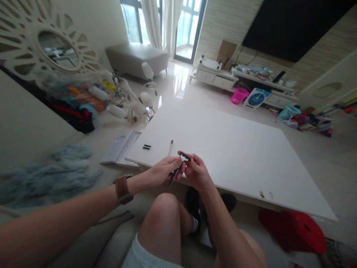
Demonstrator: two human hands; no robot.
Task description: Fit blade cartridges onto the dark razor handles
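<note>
Fingers (177, 163) meet: left hand (161, 172) grips tool (173, 178), right hand (197, 174) black part (185, 156).

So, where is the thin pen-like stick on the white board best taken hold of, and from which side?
I would pinch the pen-like stick at mid-shaft, coming from above, fingers on its left and right sides. It lies flat on the white board, pointing away from the person, with bare board beside it. The left hand and right hand pinch a small black part.
</note>
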